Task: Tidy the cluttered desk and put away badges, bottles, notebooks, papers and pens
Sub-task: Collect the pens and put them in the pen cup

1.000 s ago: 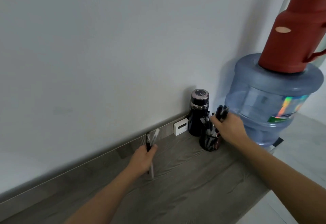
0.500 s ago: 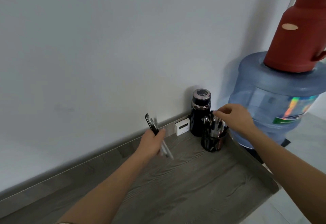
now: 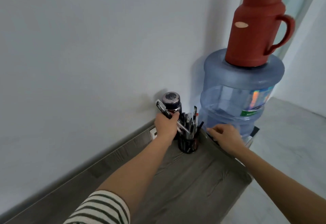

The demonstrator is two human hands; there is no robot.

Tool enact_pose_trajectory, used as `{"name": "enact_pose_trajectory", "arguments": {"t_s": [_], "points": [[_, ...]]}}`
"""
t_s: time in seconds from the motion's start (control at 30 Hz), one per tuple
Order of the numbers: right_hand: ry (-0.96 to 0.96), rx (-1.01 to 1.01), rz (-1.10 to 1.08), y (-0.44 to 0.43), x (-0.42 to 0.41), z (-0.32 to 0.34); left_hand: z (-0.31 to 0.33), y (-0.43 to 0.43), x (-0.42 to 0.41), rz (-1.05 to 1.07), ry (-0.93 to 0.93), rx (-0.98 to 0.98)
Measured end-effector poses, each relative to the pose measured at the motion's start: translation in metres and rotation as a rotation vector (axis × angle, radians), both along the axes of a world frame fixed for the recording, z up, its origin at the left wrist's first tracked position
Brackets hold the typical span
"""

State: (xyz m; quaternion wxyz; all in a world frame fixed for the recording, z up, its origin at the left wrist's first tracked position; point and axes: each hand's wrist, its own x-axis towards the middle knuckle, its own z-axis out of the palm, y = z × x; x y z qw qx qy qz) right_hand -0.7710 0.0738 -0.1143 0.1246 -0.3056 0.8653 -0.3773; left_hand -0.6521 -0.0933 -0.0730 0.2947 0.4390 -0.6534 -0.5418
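On the grey wood-grain counter [image 3: 194, 185], the left hand [image 3: 165, 126] clenched a few black and clear pens [image 3: 163, 109], tips slanting into the black mesh pen cup [image 3: 187, 144]. The right hand [image 3: 225, 135] hung loose, empty, beside it. Farther back stood a dark bottle [image 3: 171, 102].

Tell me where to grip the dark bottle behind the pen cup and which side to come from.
Probably grip the dark bottle around its neck just under the cap, coming from above. The wall stands close behind it, the pen cup crowds its front, and the left hand, holding pens, covers its lower body, so only the top is free.
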Motion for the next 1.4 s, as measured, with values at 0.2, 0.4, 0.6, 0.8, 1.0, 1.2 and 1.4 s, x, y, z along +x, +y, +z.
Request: {"name": "enact_pose_trajectory", "arguments": {"t_s": [0.2, 0.4, 0.6, 0.8, 1.0, 1.2, 1.4], "points": [[-0.011, 0.028, 0.028, -0.002, 0.0, -0.011, -0.02, 0.012, -0.012, -0.058, -0.058, -0.222], [-0.047, 0.063, 0.056, -0.013, -0.007, -0.017, -0.029, 0.01, -0.012, -0.144, -0.327, -0.296], [-0.072, 0.052, 0.058, -0.022, -0.014, -0.02, -0.013, -0.001, -0.003, -0.126, -0.099, -0.221], [-0.207, 0.011, 0.156, -0.029, -0.013, -0.018, -0.015, -0.008, 0.002, -0.242, -0.091, -0.62], [-0.133, -0.23, 0.122, -0.032, -0.011, 0.001, -0.023, -0.017, 0.013, -0.478, -0.186, -0.663], [-0.119, -0.288, 0.179, -0.034, -0.003, 0.002, -0.016, -0.02, 0.015, -0.496, -0.185, -0.485], [-0.008, -0.265, 0.133, -0.036, 0.0, 0.002, -0.014, -0.021, 0.019, -0.506, -0.219, -0.487]]}}
